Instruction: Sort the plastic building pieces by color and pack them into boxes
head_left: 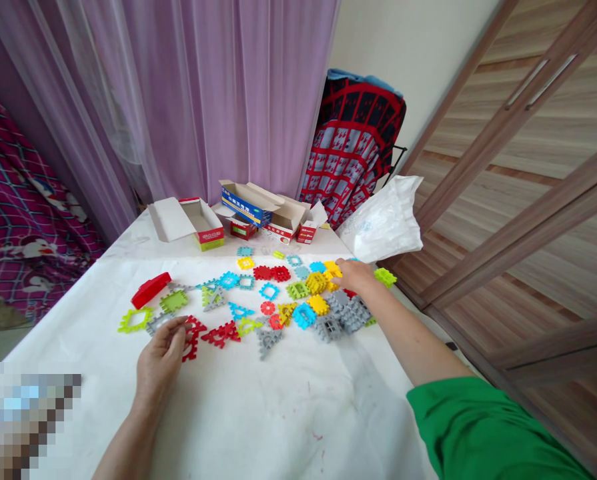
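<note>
My left hand (pixel 162 347), fingers curled, grips a red toothed building piece (pixel 193 338) that stands tilted at its fingertips. Beside it lie a grey toothed piece (pixel 159 323), partly covered by my fingers, and more red pieces (pixel 221 335). Across the table, my right hand (pixel 357 275) reaches over the heap, its thumb and fingers closed at a yellow toothed piece (pixel 333 269). Just below that hand are a yellow stack (pixel 317 283) and a pile of grey pieces (pixel 348 312). Blue and green pieces are scattered between my hands.
Opened cardboard boxes, among them a blue one (pixel 245 205) and a red-edged one (pixel 203 223), stand along the table's back. A white plastic bag (pixel 385 223) leans at the back right. A long red piece (pixel 151 290) lies at left. Wooden cabinet doors (pixel 518 153) flank the right side.
</note>
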{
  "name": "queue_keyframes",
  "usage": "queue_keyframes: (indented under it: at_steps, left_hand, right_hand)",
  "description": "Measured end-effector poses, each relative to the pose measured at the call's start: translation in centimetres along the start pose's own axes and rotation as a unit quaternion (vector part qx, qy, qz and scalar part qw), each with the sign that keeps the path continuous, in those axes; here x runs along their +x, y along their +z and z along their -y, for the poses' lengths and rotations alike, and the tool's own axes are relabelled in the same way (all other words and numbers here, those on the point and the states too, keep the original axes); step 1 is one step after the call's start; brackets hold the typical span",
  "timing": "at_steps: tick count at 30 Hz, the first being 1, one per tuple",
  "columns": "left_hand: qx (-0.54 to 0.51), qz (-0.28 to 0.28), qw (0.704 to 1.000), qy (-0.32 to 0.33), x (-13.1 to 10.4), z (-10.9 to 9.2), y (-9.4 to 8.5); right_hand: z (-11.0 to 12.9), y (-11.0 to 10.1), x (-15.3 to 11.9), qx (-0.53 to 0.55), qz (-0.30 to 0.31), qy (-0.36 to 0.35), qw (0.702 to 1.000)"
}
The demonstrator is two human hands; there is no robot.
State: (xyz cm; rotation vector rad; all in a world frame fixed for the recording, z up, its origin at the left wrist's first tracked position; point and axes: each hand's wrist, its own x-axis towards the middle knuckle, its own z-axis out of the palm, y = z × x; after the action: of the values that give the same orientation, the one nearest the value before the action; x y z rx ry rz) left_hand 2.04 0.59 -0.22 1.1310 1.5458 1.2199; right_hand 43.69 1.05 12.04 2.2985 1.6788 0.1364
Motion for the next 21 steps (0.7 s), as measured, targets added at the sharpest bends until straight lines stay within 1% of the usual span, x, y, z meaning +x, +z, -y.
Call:
queue_keyframes:
  at_steps: [2,4,6,8,10,12,15,18,21]
  left_hand:
    - [0.001,-0.002,1.0,0.0,-0.1,-0.1,0.0]
    - [0.001,-0.002,1.0,0.003,-0.1,-0.1,0.1]
    - [-0.002,-0.002,1.0,0.006,-0.1,-0.1,0.0]
    - [-0.002,-0.002,1.0,0.005,0.0,0.1,0.0]
    - [0.0,-0.001,1.0,0.005,0.0,0.3,-0.1]
    - [0.0,0.0,1.0,0.011,0.1,0.6,-0.1]
    - [-0.001,0.003,1.0,0.017,0.2,0.8,-0.1]
    - [0.006,0.009,1.0,0.023,0.2,0.8,-0.1]
    - [0.01,0.012,0.999,0.035,0.1,0.7,-0.1]
  right_hand:
    - [1.0,-0.6,-0.6,0.007,-0.021,-0.025,0.999]
    - [2.6,-1.1,-1.4,0.02,-0.031,-0.091,0.995]
    - [4.8,-1.3,-2.4,0.032,-0.015,-0.195,0.98]
    - [7.0,-1.0,-3.3,0.038,0.012,-0.29,0.956]
    - [8.8,-0.4,-4.0,0.034,0.029,-0.335,0.941]
    - [10.1,0.3,-4.3,0.025,0.034,-0.348,0.937]
    - [11.3,1.1,-4.1,0.006,0.032,-0.351,0.936]
    - [12.1,1.4,-3.6,-0.005,0.026,-0.352,0.936]
    - [12.8,1.4,-3.2,0.006,0.019,-0.343,0.939]
